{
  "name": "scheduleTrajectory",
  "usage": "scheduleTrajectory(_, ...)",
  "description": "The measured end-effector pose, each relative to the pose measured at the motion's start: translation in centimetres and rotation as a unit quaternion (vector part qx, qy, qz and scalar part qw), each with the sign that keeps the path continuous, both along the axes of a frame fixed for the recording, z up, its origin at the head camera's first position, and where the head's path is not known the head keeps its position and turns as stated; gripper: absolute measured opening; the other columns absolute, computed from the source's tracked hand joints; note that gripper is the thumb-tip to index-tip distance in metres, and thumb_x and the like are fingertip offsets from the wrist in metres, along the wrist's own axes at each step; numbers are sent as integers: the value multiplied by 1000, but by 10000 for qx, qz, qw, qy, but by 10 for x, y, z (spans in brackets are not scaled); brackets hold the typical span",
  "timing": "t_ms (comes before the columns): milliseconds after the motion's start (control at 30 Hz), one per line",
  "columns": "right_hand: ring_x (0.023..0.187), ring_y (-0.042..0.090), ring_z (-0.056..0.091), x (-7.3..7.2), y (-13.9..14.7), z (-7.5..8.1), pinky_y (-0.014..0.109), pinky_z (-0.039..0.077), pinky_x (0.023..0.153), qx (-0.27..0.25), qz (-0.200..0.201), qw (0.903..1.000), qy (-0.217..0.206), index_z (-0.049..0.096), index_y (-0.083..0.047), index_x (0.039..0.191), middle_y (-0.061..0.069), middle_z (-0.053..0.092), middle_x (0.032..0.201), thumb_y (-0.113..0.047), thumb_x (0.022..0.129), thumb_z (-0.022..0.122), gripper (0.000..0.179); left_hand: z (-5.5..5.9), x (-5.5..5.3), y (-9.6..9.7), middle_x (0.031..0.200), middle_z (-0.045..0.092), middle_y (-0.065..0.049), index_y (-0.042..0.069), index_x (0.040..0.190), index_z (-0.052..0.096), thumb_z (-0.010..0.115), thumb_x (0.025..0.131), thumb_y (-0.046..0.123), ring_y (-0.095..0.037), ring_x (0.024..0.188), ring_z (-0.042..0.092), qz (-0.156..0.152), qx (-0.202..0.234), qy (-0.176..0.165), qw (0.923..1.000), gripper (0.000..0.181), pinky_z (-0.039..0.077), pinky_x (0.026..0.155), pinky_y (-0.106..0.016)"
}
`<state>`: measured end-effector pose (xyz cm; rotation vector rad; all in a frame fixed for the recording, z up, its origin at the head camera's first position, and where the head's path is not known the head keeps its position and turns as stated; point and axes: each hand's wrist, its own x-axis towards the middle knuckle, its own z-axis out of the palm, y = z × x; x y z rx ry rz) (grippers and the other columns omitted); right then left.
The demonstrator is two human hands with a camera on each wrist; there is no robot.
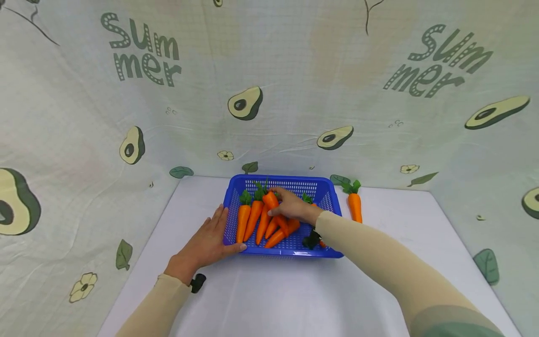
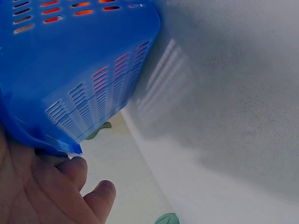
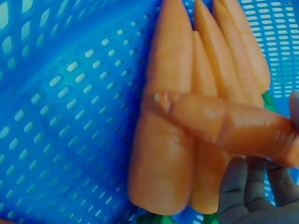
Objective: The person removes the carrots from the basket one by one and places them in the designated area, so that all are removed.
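Observation:
A blue plastic basket (image 1: 290,252) holds several orange carrots (image 1: 243,220) with green tops, lying side by side at its left and middle. My right hand (image 1: 293,206) reaches in over the far-right side and pinches one carrot (image 1: 270,200) near its leafy end. In the right wrist view this held carrot (image 3: 224,122) lies crosswise above the others, its tip toward the left. At the basket's near-left corner rests my left hand (image 1: 206,243), fingers extended along the left side and thumb on the front rim. The left wrist view shows its fingertips (image 2: 105,191) beside the rim.
One more carrot (image 1: 355,206) lies on the white table (image 1: 269,295) just right of the basket. Inside the basket's right part, dark green leaves (image 1: 311,239) show beside my right forearm. A printed cloth (image 1: 286,93) hangs behind and around the table.

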<state>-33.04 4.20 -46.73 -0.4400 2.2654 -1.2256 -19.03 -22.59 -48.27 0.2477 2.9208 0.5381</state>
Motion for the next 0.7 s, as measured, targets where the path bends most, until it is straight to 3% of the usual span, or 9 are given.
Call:
scheduleTrajectory(233,118,34,67,-1,14,9,46,62,93,-685,-149,9969,-362,31,-19,165,21,44,160,-8,95,78,85,-1,0,1,178,1,-18,1,169,7,61,83,87,-42,162,18,19,39,-54,10000,133,17,131,-57)
scheduleTrajectory(567,116,37,70,3,41,28,51,62,97,-1304,-526,9887,-523,25,-16,166,25,41,158,-4,97,75,86,0,-1,3,178,0,-19,2,169,5,63,83,85,-44,162,17,76,130,-123,9998,133,15,131,-58)
scheduleTrajectory(700,117,37,70,3,55,34,59,58,99,-1537,-614,9844,-598,20,-16,168,25,40,161,-3,98,73,89,0,-1,3,178,1,-19,1,169,6,64,84,84,-44,162,18,91,112,-136,9998,132,15,131,-57)
